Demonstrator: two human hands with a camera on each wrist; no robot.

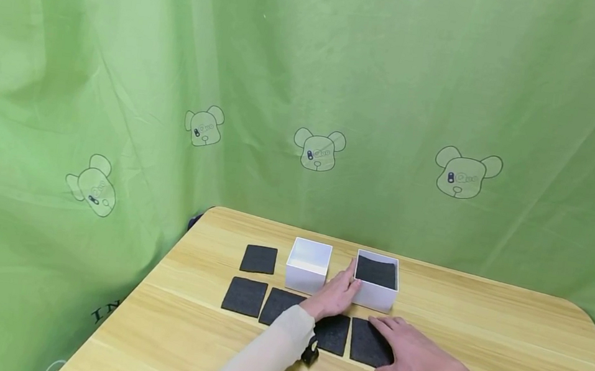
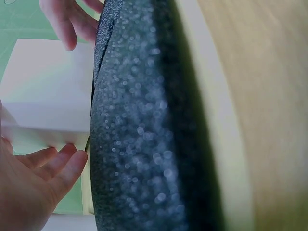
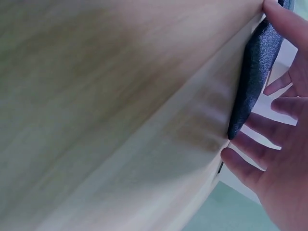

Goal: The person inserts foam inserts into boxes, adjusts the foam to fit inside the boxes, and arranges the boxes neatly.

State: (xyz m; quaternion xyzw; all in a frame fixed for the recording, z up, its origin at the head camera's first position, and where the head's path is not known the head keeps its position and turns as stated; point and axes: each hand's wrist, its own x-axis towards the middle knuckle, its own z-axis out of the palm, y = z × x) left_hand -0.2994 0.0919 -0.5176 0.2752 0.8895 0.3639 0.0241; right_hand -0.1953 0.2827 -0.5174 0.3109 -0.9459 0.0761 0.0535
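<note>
In the head view my left hand (image 1: 337, 292) lies against the left side of the right-hand white box (image 1: 374, 296), its fingers extended. That box has a black foam square (image 1: 376, 272) inside. In the left wrist view the fingers of my left hand (image 2: 41, 178) are beside the box wall. My right hand (image 1: 419, 354) spans the rightmost black foam square (image 1: 367, 345), which lies flat on the table. Its fingertips are near the far edge and its thumb near the close edge. The right wrist view shows this square (image 3: 260, 67) between thumb and spread fingers.
A second white box (image 1: 308, 268) stands to the left, nothing visible in it. More black foam squares lie on the wooden table (image 1: 183, 321): one (image 1: 259, 259) beside that box, others (image 1: 244, 296) in a row in front, partly under my left arm. A green curtain (image 1: 388, 97) hangs behind.
</note>
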